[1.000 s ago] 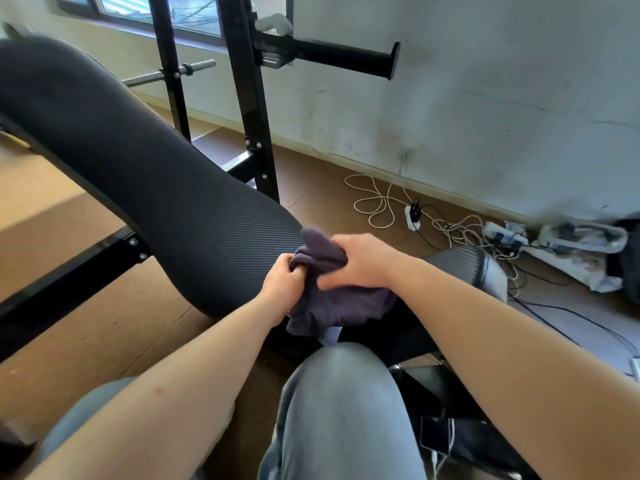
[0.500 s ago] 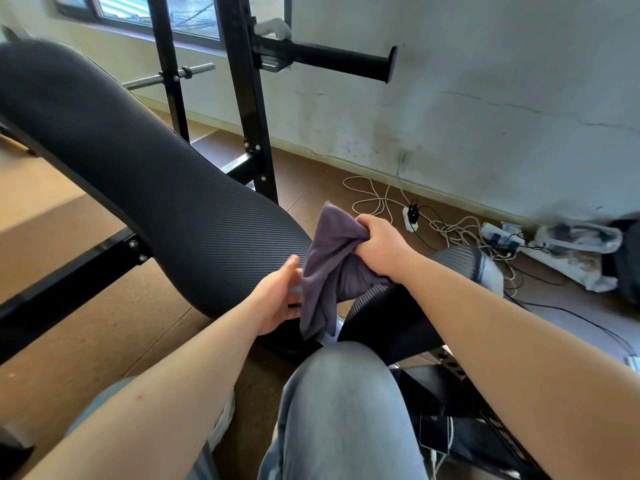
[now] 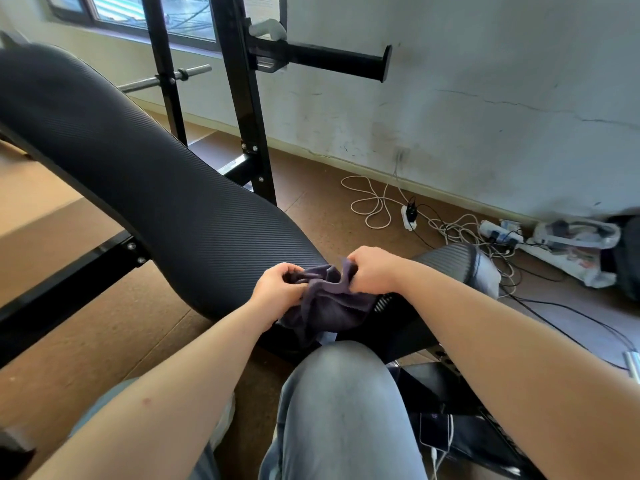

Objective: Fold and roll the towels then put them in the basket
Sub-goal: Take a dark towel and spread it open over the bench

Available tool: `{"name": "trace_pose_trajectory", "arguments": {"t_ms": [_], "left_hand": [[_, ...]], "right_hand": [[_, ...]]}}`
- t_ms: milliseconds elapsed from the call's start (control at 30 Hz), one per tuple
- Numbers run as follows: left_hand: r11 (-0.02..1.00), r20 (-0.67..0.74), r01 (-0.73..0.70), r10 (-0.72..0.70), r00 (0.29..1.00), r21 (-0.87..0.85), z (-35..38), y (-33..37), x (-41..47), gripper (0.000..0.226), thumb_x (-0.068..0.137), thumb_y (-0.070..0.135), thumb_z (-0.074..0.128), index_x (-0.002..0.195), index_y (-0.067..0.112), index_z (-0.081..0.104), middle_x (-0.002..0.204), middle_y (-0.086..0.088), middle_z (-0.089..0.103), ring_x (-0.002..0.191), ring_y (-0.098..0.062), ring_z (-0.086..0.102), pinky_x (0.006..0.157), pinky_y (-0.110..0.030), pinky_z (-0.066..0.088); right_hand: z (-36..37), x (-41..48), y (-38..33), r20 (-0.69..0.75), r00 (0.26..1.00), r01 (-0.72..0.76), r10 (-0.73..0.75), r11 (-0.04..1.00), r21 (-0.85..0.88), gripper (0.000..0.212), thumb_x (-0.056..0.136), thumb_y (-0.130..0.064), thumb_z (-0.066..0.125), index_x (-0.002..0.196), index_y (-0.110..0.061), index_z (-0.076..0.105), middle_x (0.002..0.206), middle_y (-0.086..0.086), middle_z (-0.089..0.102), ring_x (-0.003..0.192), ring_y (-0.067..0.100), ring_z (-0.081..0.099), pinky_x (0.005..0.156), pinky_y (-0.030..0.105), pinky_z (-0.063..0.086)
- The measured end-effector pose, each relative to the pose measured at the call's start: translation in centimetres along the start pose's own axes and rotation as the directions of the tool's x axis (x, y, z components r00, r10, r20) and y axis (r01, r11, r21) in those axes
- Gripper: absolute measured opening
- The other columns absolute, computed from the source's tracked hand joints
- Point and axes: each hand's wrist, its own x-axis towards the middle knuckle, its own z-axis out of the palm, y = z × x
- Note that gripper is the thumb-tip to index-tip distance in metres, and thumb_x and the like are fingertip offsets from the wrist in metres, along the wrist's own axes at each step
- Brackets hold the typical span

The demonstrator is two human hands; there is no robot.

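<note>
A small dark purple-grey towel (image 3: 323, 306) hangs crumpled between my hands, just above the near end of the black padded bench (image 3: 145, 188). My left hand (image 3: 278, 287) grips its upper left edge with curled fingers. My right hand (image 3: 372, 270) pinches the upper right edge in a fist. The towel's lower part droops toward my right knee (image 3: 339, 382). No basket is in view.
A black steel rack (image 3: 242, 109) with a horizontal peg stands behind the bench. White cables and power strips (image 3: 412, 216) lie on the brown floor by the wall. A bag (image 3: 578, 247) sits at the far right. A phone on a cable (image 3: 434, 433) lies below my right arm.
My right hand came down from its raised position with the towel. My left hand, open half a second ago, now grips the towel's other edge, and the towel is spread between both hands.
</note>
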Motion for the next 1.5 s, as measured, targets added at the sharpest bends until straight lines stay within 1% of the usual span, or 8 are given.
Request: {"name": "trace_pose_trajectory", "arguments": {"t_ms": [133, 367, 600, 900, 1100, 1233, 1367, 1500], "left_hand": [[0.983, -0.085, -0.002, -0.014, 0.996, -0.182, -0.9, 0.9, 0.6, 0.011, 0.091, 0.005, 0.072, 0.088, 0.013, 0.065, 0.087, -0.005, 0.067, 0.086, -0.019, 0.069, 0.075, -0.032, 0.063], [0.952, -0.28, -0.158, 0.231, 0.932, 0.261, -3.0, 1.7, 0.1, 0.019, 0.096, 0.024, 0.069, 0.115, 0.024, 0.071, 0.102, 0.011, 0.068, 0.098, -0.007, 0.064, 0.081, -0.011, 0.043], [0.881, -0.067, -0.207, 0.259, 0.964, 0.426, -2.2, 0.5, -0.5, 0.064, 0.087, 0.024, 0.081, 0.143, 0.027, 0.052, 0.129, 0.005, 0.046, 0.116, -0.011, 0.047, 0.099, -0.025, 0.04], [0.885, -0.26, -0.042, 0.182, 0.948, 0.463, -2.0, 0.2, 0.5, 0.021, 0.099, 0.034, 0.059, 0.103, 0.016, 0.07, 0.108, -0.004, 0.055, 0.101, -0.023, 0.058, 0.083, -0.031, 0.042], [0.908, -0.088, 0.099, -0.147, 0.985, -0.407, -1.3, 3.4, 0.0, 0.023, 0.108, 0.029, 0.047, 0.104, 0.017, 0.067, 0.109, -0.01, 0.071, 0.097, -0.025, 0.072, 0.079, -0.045, 0.064], [0.841, -0.056, 0.024, -0.064, 0.996, -0.54, -1.2, 4.2, -0.1, 0.011, 0.107, 0.015, 0.051, 0.114, 0.016, 0.059, 0.113, -0.013, 0.07, 0.101, -0.025, 0.072, 0.088, -0.046, 0.062], [0.998, -0.056, 0.045, -0.043, 0.998, 0.034, -1.9, 0.0, 0.4, 0.064, 0.083, 0.011, 0.075, 0.138, 0.026, 0.044, 0.123, -0.001, 0.06, 0.105, -0.019, 0.064, 0.086, -0.037, 0.058], [0.949, -0.15, 0.032, 0.017, 0.989, 0.314, -0.4, -3.3, 0.4, 0.053, 0.081, 0.02, 0.085, 0.12, 0.016, 0.049, 0.115, 0.0, 0.054, 0.092, -0.012, 0.059, 0.075, -0.021, 0.043]], "right_hand": [[-0.2, 0.4, 0.4, -0.349, 0.937, -0.041, 0.001, 0.993, -0.11, 0.018, 0.093, -0.019, 0.055, 0.076, -0.025, 0.06, 0.086, 0.005, 0.066, 0.091, 0.033, 0.066, 0.074, 0.034, 0.051], [0.9, 0.4, -0.5, -0.207, 0.977, -0.12, 0.058, 0.947, -0.299, 0.026, 0.089, -0.01, 0.055, 0.106, -0.018, 0.073, 0.108, 0.01, 0.068, 0.103, 0.034, 0.064, 0.085, 0.04, 0.057], [0.4, 0.3, -1.0, -0.224, 0.971, -0.081, 0.085, 0.996, 0.029, 0.03, 0.087, -0.006, 0.051, 0.108, -0.012, 0.072, 0.104, 0.01, 0.069, 0.093, 0.028, 0.059, 0.075, 0.031, 0.044], [0.0, 1.0, -0.6, -0.426, 0.89, -0.081, 0.164, 0.975, 0.207, 0.049, 0.078, -0.001, 0.048, 0.115, -0.023, 0.072, 0.121, 0.006, 0.069, 0.112, 0.03, 0.064, 0.091, 0.044, 0.058], [1.9, 0.9, -2.9, -0.08, 0.996, 0.062, -0.043, 0.967, 0.247, 0.072, 0.085, -0.038, 0.072, 0.15, -0.028, 0.044, 0.146, 0.001, 0.054, 0.132, 0.023, 0.053, 0.102, 0.034, 0.045], [3.6, 2.4, -2.8, -0.098, 0.994, -0.046, 0.053, 0.996, 0.073, 0.019, 0.092, -0.022, 0.063, 0.111, -0.019, 0.067, 0.113, 0.008, 0.071, 0.109, 0.03, 0.066, 0.081, 0.033, 0.048], [3.1, 2.1, -1.9, -0.219, 0.938, -0.204, 0.269, 0.938, 0.282, 0.022, 0.093, -0.011, 0.051, 0.111, -0.013, 0.064, 0.111, 0.012, 0.064, 0.106, 0.033, 0.062, 0.079, 0.035, 0.049], [1.9, 2.3, -1.8, -0.121, 0.889, -0.256, 0.441, 0.699, 0.668, 0.047, 0.082, -0.029, 0.046, 0.121, -0.012, 0.065, 0.118, 0.015, 0.067, 0.109, 0.037, 0.063, 0.089, 0.041, 0.055]]}}
